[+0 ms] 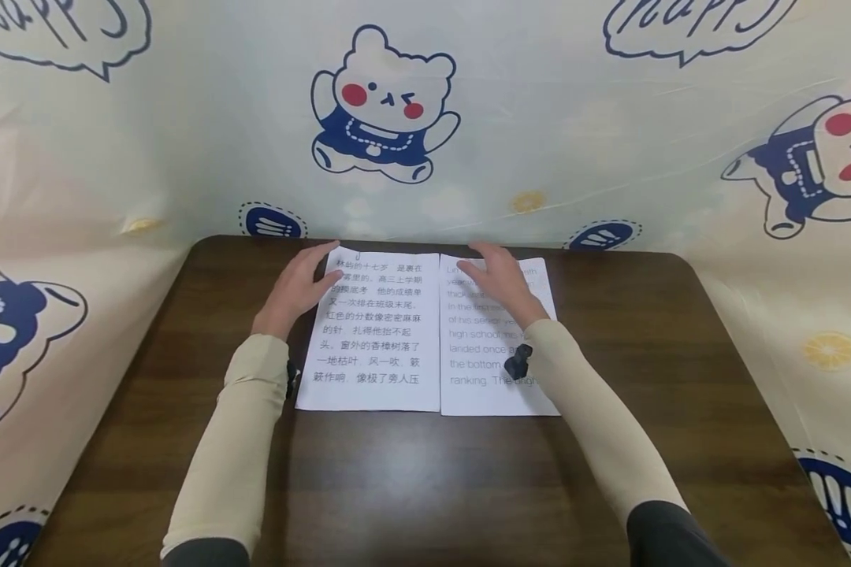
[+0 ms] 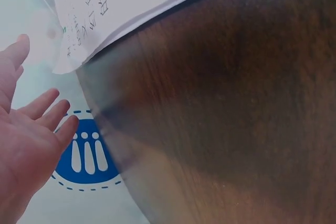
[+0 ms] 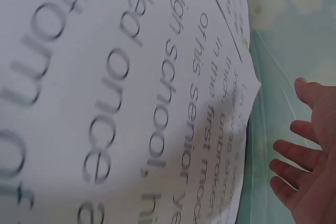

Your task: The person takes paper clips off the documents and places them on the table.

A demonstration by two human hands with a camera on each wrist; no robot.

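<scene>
Two printed white sheets lie side by side on a dark wooden table. The left sheet carries Chinese text and the right sheet English text. At the left sheet's upper left corner is my left hand, thumb and fingers stretched out and holding nothing. In the left wrist view that hand shows its palm, with the paper's edge curling up nearby. My right hand reaches over the top of the English sheet, fingers spread. The right wrist view shows this hand beyond the paper's top edge, loosely extended and empty.
The brown table has rounded far corners. Behind it hangs a pale cloth printed with cartoon bears, surrounding the table at the back and sides. A small dark device sits at the right wrist, overlapping the English sheet in the head view.
</scene>
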